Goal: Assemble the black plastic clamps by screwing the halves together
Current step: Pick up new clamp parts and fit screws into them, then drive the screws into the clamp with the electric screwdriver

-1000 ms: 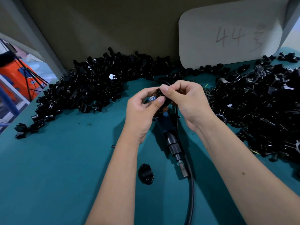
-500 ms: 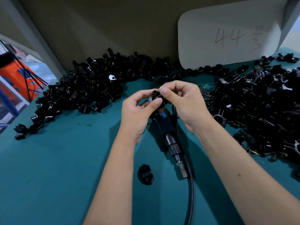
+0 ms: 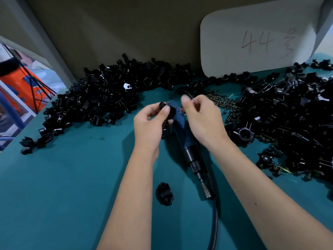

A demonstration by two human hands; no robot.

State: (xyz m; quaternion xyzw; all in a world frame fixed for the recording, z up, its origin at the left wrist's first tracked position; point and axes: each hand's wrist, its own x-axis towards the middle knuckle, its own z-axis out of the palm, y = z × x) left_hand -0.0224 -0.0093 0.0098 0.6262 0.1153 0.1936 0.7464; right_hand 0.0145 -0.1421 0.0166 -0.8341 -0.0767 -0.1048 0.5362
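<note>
My left hand (image 3: 149, 121) pinches a black plastic clamp half (image 3: 168, 111) over the middle of the teal table (image 3: 63, 186). My right hand (image 3: 200, 118) hovers beside it, fingers curled; whether they hold a screw, I cannot tell. Best to steady the half and seat the screw straight.

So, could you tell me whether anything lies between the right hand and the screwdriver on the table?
Nothing visible does. The right hand hovers just right of the blue screwdriver, open table between them; the left hand holds the clamp piece on the other side.
</note>
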